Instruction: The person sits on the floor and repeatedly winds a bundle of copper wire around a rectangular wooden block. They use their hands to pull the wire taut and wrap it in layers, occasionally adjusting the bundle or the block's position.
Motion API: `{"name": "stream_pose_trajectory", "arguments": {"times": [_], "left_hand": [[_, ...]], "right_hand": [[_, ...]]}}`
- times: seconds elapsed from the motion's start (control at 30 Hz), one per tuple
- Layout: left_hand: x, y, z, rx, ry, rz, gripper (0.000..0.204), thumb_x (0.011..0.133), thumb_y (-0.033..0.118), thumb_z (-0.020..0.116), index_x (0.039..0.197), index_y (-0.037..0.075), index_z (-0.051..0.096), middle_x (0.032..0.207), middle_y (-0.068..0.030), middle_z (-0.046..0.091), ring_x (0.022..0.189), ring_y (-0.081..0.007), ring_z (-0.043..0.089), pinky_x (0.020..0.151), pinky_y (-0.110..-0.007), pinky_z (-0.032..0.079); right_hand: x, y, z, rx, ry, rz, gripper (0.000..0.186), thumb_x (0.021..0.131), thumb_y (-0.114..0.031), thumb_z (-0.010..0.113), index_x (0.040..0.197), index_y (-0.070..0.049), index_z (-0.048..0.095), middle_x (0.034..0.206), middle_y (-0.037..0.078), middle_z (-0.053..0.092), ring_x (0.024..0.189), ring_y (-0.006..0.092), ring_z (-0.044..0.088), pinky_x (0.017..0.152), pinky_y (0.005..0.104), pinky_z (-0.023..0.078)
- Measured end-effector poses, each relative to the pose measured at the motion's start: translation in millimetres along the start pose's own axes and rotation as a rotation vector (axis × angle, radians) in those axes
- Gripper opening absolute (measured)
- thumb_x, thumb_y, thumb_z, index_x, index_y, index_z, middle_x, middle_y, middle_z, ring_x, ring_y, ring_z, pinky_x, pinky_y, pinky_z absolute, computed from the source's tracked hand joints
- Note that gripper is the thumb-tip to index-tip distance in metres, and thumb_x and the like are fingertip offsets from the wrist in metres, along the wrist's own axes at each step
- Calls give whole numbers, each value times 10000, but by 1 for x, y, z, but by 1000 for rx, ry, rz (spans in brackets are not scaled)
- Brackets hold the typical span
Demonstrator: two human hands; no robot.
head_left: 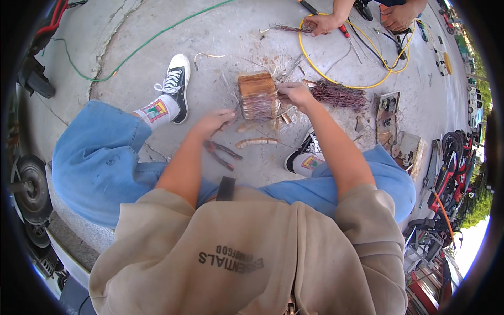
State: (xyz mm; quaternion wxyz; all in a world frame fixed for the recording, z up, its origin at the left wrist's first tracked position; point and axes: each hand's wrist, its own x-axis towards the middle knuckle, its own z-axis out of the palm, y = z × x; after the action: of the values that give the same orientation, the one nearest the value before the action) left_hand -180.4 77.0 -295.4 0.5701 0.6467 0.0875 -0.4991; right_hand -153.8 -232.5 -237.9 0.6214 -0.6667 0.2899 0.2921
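Between my shoes on the concrete stands a block-shaped wire coil (257, 107), brown on top with reddish wire windings around its lower part. At its right upper edge is my right hand (295, 95), closed, fingertips against the coil. My left hand (214, 123) is pinched just off the coil's left side; whatever its fingers hold is too thin to make out. Below that hand lies a pair of dark-handled pliers (220, 154). A curved tan strip (256, 142) rests in front of the coil. To the right sits a bundle of stripped reddish wire (341, 96).
Another person's hand (321, 24) holds thin wires at the far side, beside a looped yellow cable (310, 62) and a screwdriver (344, 30). A green hose (152, 39) crosses the far left. Metal plates (387, 118) lie at right; motorbikes (451, 173) stand beyond.
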Motion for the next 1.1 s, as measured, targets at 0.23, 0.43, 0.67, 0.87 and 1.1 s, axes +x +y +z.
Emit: {"name": "stream_pose_trajectory", "arguments": {"times": [0.23, 0.43, 0.67, 0.87, 1.1], "left_hand": [[1, 54, 10, 941, 214, 463, 175, 850, 170, 628, 970, 65, 700, 917, -146, 647, 853, -332, 621, 749, -394, 491], [25, 43, 14, 837, 310, 413, 221, 841, 211, 594, 997, 108, 711, 930, -173, 676, 876, -367, 633, 782, -444, 492], [57, 59, 14, 869, 352, 263, 190, 783, 118, 613, 927, 43, 712, 871, -238, 659, 840, -396, 642, 759, -452, 505], [63, 49, 6, 602, 179, 218, 217, 760, 109, 654, 943, 3, 701, 884, -230, 678, 810, -338, 672, 730, -402, 512], [52, 52, 1, 634, 146, 421, 307, 742, 93, 692, 1032, -5, 681, 863, -176, 703, 784, -242, 675, 742, -348, 508]], "right_hand": [[18, 22, 14, 50, -183, 12, 261, 888, -55, 594, 1131, 33, 630, 1009, 103, 669, 879, 155, 647, 787, 287, 535], [23, 15, 24, 40, -218, 68, 298, 872, 6, 595, 1165, 59, 587, 1035, 125, 663, 893, 193, 655, 763, 326, 546], [46, 35, 21, -123, -193, 39, 347, 828, 29, 643, 1162, 99, 577, 983, 152, 678, 856, 205, 663, 729, 332, 558], [41, 32, 29, -277, -101, -66, 353, 810, 35, 647, 1160, 57, 609, 1009, 126, 684, 883, 186, 642, 765, 322, 529], [38, 28, 23, -312, -138, -83, 309, 781, -101, 708, 1057, 35, 677, 919, 94, 687, 815, 162, 612, 727, 317, 490]]}}
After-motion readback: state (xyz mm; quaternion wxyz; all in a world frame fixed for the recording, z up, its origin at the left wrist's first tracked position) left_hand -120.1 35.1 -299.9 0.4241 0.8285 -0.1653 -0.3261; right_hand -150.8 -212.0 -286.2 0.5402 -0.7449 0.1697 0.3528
